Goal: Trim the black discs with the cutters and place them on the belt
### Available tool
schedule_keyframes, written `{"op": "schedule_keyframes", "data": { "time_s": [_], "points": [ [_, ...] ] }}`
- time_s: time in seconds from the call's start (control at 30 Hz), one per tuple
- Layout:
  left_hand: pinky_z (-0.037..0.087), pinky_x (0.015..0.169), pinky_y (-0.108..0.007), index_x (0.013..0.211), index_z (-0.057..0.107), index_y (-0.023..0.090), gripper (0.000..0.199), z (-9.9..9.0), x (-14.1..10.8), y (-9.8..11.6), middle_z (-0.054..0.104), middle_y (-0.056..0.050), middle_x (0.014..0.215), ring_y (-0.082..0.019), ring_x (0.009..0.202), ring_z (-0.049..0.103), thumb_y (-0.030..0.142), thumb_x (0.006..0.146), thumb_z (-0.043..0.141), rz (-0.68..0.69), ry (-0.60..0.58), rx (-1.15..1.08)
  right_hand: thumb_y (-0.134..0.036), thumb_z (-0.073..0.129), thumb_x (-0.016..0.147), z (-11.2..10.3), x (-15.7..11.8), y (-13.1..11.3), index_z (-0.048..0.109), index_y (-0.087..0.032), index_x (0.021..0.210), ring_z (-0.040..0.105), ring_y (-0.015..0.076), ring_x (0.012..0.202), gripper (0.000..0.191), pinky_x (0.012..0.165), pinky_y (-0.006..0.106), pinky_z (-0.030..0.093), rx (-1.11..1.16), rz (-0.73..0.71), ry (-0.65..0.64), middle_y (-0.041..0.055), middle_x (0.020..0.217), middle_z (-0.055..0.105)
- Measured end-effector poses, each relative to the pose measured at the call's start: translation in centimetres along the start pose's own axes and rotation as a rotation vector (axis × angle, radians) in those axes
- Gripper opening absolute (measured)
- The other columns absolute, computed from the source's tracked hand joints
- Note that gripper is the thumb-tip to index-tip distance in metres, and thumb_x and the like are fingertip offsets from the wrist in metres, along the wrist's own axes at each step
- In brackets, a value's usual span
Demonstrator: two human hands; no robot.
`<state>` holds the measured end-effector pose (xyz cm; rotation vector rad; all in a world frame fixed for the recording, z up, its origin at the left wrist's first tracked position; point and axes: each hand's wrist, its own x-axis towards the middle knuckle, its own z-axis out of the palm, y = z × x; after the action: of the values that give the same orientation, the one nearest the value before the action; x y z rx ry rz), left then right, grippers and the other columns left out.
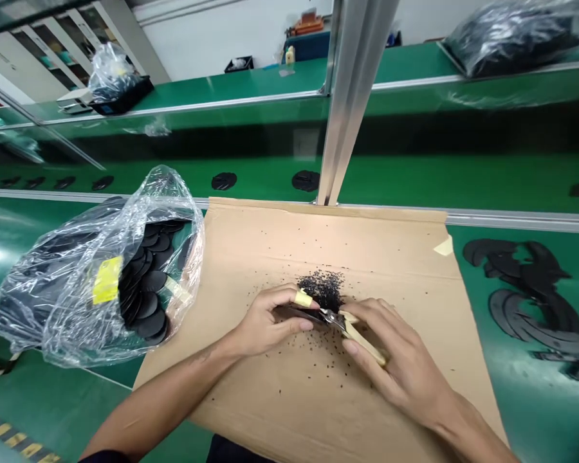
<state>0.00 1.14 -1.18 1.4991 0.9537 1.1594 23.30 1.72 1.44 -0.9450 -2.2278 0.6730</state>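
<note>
My left hand (277, 318) pinches a thin black disc (299, 311) between thumb and forefinger, and yellow tape wraps that forefinger. Much of the disc is hidden by my fingers. In my right hand (395, 347) is a pair of cutting pliers (364, 339) with pale yellow handles. Their metal jaws meet the disc's right edge; whether they bite into it is too small to tell. Just beyond lies a heap of tiny black clippings (322, 288), scattered over a cardboard sheet (251, 251) beneath both hands.
A clear plastic bag (72, 302) spilling black discs (149, 305) lies at the left. Flat curved black pieces (525, 276) sit at the right. A metal post (350, 96) rises behind the cardboard. Small black stacks (224, 181) line the green surface beyond.
</note>
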Motion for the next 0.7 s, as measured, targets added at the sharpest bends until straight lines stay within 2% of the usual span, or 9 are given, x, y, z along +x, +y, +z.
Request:
{"op": "schedule_keyframes", "data": {
  "time_s": [0.3,0.5,0.7],
  "points": [
    [0.052,0.073,-0.028,0.099,0.077,0.016,0.022,-0.32,-0.15,-0.07,0.073,-0.009,0.086,-0.017,0.079,0.066,0.033,0.085,0.077,0.026,-0.046,0.029,-0.029,0.058,0.095,0.18,-0.37,0.55,0.058,-0.018,0.121,0.061,0.0226,0.084,0.028,0.072,0.037,0.053,-0.079,-0.06,0.042,0.0104,0.098,0.068],
    [0.053,0.071,-0.029,0.096,0.079,0.016,0.029,-0.16,-0.25,-0.3,0.073,-0.009,0.083,-0.018,0.077,0.065,0.042,0.081,0.08,0.049,-0.034,0.03,-0.028,0.058,0.097,0.1,-0.57,0.48,0.059,-0.019,0.123,0.06,0.0213,0.08,0.028,0.069,0.036,0.052,-0.082,-0.085,0.037,0.0098,0.096,0.068],
    [0.052,0.069,-0.028,0.092,0.079,0.016,0.03,0.21,-0.27,-0.52,0.073,-0.009,0.08,-0.017,0.074,0.065,0.043,0.08,0.08,0.064,-0.021,0.005,-0.026,0.058,0.098,-0.14,-0.92,0.33,0.06,-0.018,0.117,0.061,0.0187,0.075,0.021,0.062,0.031,0.05,-0.217,-0.126,0.052,0.0075,0.089,0.068]
  ]
}}
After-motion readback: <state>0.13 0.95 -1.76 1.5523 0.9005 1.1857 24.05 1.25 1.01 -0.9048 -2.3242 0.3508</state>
